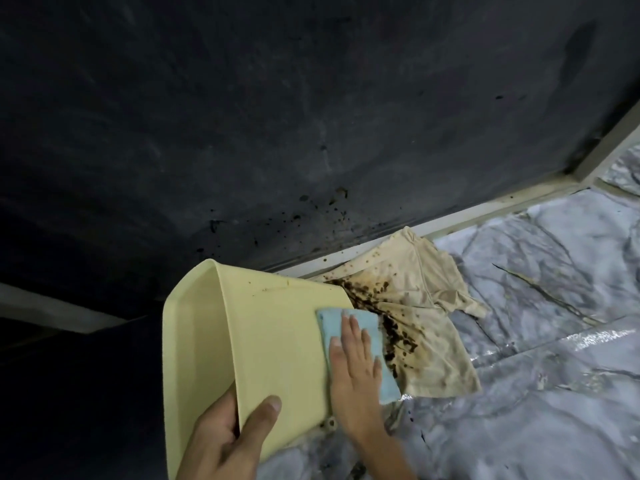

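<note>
At the lower middle of the head view, a person is holding a yellow tray (270, 334) tipped up on its edge, its broad flat face turned toward the camera and its far corner reaching down onto a beige cloth (415, 299). The left hand (225, 441) is gripping the tray's near rim, with the thumb lying across the face and the fingers curled out of sight behind the lip. The right hand (353, 362) is lying flat with straight, slightly spread fingers and is grasping nothing. It is pressing a light blue cloth (372, 320) against the right side of the tray's face, and the cloth's right edge is hanging just past the tray's edge. The beige cloth is lying crumpled just beyond the tray, and it is carrying dark brown stains (391, 327) that are running in a thick line right beside the blue cloth and thinning into specks farther out. Under it a wrinkled silvery sheet (536, 306) is covering the surface to the right. A pale ledge (485, 213) is bordering that sheet and touching the beige cloth's far corner. Behind the ledge a dark wall (277, 116) is filling the upper view — small dark splatters (311, 209) are dotting it just above the tray.
</note>
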Demonstrator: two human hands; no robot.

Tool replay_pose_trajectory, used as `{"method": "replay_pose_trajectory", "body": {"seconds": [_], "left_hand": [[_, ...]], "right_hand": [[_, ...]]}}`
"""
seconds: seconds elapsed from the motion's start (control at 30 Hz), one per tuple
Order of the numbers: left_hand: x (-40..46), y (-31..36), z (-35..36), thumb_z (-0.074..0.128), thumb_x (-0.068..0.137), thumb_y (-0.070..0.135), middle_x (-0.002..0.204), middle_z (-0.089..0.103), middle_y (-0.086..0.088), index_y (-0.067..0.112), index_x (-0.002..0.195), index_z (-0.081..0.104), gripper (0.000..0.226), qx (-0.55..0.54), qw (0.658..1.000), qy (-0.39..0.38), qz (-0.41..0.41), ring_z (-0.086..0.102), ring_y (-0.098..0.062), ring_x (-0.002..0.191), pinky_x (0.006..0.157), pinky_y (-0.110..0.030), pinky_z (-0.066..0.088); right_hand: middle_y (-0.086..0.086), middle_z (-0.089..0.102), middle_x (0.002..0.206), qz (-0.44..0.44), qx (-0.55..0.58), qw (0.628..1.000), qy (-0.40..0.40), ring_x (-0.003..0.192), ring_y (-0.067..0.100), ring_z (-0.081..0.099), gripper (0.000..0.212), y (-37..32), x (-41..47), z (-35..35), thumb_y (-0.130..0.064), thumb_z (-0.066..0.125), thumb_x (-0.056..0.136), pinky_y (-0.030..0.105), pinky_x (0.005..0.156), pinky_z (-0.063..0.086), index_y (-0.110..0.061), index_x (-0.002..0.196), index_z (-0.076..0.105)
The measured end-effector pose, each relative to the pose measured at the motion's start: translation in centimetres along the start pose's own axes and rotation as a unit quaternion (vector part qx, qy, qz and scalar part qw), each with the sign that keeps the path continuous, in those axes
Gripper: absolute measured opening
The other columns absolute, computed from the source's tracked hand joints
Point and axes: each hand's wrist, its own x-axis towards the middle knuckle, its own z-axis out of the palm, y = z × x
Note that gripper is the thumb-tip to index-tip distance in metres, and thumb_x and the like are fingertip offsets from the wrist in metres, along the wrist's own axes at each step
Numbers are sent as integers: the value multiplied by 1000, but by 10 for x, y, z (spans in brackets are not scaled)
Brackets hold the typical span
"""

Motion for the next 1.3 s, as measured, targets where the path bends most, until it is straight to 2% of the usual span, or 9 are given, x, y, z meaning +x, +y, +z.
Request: {"method": "replay_pose_trajectory", "body": {"seconds": [0.07,0.17,0.23,0.37,0.47,0.7,0.93,1.17,1.3], "left_hand": [[3,-4,2,73,90,5,90,81,27,31,100,76,28,12,1000,3,26,70,19,80,64,5,45],[3,-4,11,73,72,41,102,71,47,51,107,66,37,55,997,-19,43,62,28,101,77,9,42],[4,-8,12,70,65,47,94,69,51,56,100,63,37,56,998,-8,30,60,32,95,75,9,41],[3,-11,3,75,87,17,87,79,34,37,94,75,21,-1,1000,18,18,66,26,82,67,7,44],[4,-10,3,74,89,11,80,76,39,37,95,74,27,4,1000,3,9,65,28,81,64,7,43],[3,-7,5,70,74,26,92,76,40,31,111,73,38,0,1000,-4,16,63,32,83,70,9,43],[2,-11,5,71,89,1,86,82,24,31,91,76,30,1,1000,5,-6,72,9,86,65,5,47],[2,-3,2,67,90,-7,84,83,21,21,93,78,30,-35,999,12,-3,72,16,71,61,3,48],[-5,-2,3,69,91,-1,83,84,14,21,91,79,25,-27,999,19,-24,74,10,73,61,1,49]], "right_hand": [[-37,-9,154,-95,0,995,-39,141,-11,-19,46,-42,-8,-3,-55,10,98,39,118,-16,-62,142,-1],[-35,1,157,-220,47,969,-105,140,-14,-15,45,-102,1,-13,-44,18,105,28,116,-16,-57,147,7],[-35,6,157,-246,47,963,-96,141,-13,-12,44,-105,11,-11,-44,21,105,25,115,-14,-59,145,12],[-21,4,162,-86,-42,995,-38,148,4,-8,43,-34,52,-13,-59,20,99,45,121,-2,-65,140,13],[-15,2,164,12,-46,997,-54,150,11,-6,49,-24,75,-21,-56,18,100,48,120,-2,-52,148,9],[-32,-5,158,-238,-10,966,-102,141,-10,-18,45,-85,-1,-7,-46,10,104,24,113,-18,-57,147,0],[-18,9,162,14,-17,999,-23,150,11,-1,43,4,68,-23,-54,12,100,45,122,2,-56,143,11],[-38,-5,155,-178,19,982,-68,141,-11,-18,45,-48,-33,1,-45,14,105,25,113,-16,-59,146,2],[-35,-2,155,-80,-28,996,22,145,-6,-10,44,27,-20,-5,-62,1,94,39,122,0,-71,136,-6]]}}
